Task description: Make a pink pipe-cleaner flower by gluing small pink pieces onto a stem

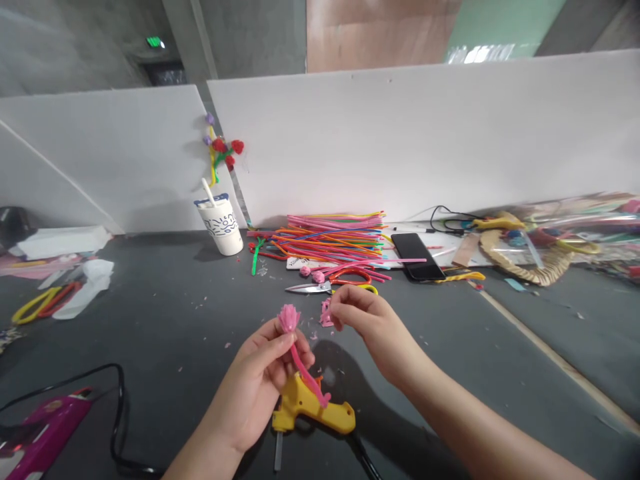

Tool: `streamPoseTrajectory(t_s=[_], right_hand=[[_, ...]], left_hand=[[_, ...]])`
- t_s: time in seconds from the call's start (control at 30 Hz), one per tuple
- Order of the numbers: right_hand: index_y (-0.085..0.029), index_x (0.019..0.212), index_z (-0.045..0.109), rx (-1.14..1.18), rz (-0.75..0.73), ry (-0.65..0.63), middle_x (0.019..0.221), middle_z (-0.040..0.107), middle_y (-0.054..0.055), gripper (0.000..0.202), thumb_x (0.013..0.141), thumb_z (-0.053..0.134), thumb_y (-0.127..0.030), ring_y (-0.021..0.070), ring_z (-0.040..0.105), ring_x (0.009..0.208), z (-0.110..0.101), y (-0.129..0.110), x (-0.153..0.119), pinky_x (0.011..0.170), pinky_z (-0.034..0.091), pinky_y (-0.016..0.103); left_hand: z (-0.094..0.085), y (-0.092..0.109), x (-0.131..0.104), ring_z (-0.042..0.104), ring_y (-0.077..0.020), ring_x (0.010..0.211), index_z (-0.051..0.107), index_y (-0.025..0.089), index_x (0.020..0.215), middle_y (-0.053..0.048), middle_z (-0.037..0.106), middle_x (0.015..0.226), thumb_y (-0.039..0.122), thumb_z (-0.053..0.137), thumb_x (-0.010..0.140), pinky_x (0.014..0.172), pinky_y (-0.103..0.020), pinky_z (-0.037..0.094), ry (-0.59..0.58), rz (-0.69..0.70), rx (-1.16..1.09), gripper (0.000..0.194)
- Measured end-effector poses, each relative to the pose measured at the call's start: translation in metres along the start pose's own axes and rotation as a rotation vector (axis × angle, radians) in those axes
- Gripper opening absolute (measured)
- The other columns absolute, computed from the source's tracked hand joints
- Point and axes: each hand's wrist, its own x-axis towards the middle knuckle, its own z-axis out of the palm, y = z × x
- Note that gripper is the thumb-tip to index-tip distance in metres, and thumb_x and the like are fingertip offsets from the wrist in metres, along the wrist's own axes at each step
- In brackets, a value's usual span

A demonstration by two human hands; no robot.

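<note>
A pink fuzzy flower (pixel 289 319) on a bent pink stem is pinched between the thumb and fingers of my left hand (pixel 265 360). To its right, my right hand (pixel 367 320) has its thumb and fingertips pressed together beside a small pile of pink pieces (pixel 327 313); whether anything is between the fingertips is too small to tell. Below the flower lies a yellow glue gun (pixel 320 408), partly behind the stem and my left hand. Scissors (pixel 310 289) with red and yellow handles rest just beyond my right hand, near two small pink balls (pixel 319 276).
Colored pipe cleaners (pixel 330 240) are heaped at the back, beside a black phone (pixel 417 257). A white cup (pixel 223 227) stands left of them. A magenta glue gun (pixel 47 433) with a black cable lies front left. A woven ring (pixel 533 263) is at right.
</note>
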Motion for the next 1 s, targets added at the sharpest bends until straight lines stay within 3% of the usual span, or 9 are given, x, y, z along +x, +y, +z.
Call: streamPoseTrajectory(t_s=[0.17,0.3,0.57,0.8,1.0], right_hand=[[-0.019,0.066,0.056,-0.282,-0.080,-0.117,0.064,0.055,-0.003,0.006,0.070,0.059,-0.020,0.0121,0.048,0.063,0.002,-0.016,-0.011,0.060,0.037,0.025],[-0.019,0.065,0.054,-0.482,-0.161,-0.140,0.063,0.055,-0.004,0.010,0.074,0.055,-0.014,0.0111,0.049,0.061,0.008,-0.020,-0.017,0.057,0.037,0.022],[-0.018,0.065,0.055,-0.569,-0.138,-0.158,0.063,0.056,-0.004,0.013,0.077,0.055,-0.012,0.0103,0.051,0.059,0.006,-0.016,-0.017,0.055,0.039,0.021],[-0.019,0.065,0.055,-0.629,-0.155,-0.154,0.062,0.057,-0.003,0.015,0.076,0.055,-0.008,0.0109,0.051,0.060,0.008,-0.018,-0.018,0.056,0.039,0.021],[-0.018,0.067,0.056,-0.818,-0.321,-0.120,0.065,0.057,-0.002,0.016,0.077,0.055,-0.006,0.0127,0.050,0.064,0.007,-0.016,-0.018,0.058,0.036,0.023]], left_hand=[[0.001,-0.004,0.003,0.062,-0.0087,0.057,0.067,0.013,0.075,-0.001,0.068,0.065,0.015,0.068,0.081,0.055,-0.016,0.051,0.039,-0.037,0.114,0.006],[0.005,-0.006,0.001,0.057,-0.0076,0.051,0.064,0.013,0.073,0.000,0.065,0.061,0.017,0.068,0.080,0.048,-0.016,0.048,0.039,-0.033,0.197,0.010],[0.006,-0.008,-0.002,0.056,-0.0086,0.038,0.059,0.015,0.070,0.000,0.065,0.054,0.022,0.065,0.082,0.035,-0.015,0.041,-0.010,-0.081,0.251,0.015],[0.008,-0.008,-0.005,0.060,-0.0102,0.040,0.057,0.016,0.070,0.000,0.065,0.054,0.022,0.063,0.082,0.039,-0.016,0.045,-0.013,-0.071,0.287,0.015],[0.011,-0.008,-0.006,0.063,-0.0129,0.044,0.053,0.018,0.066,0.000,0.065,0.054,0.026,0.069,0.078,0.044,-0.020,0.050,0.042,-0.002,0.388,0.022]])
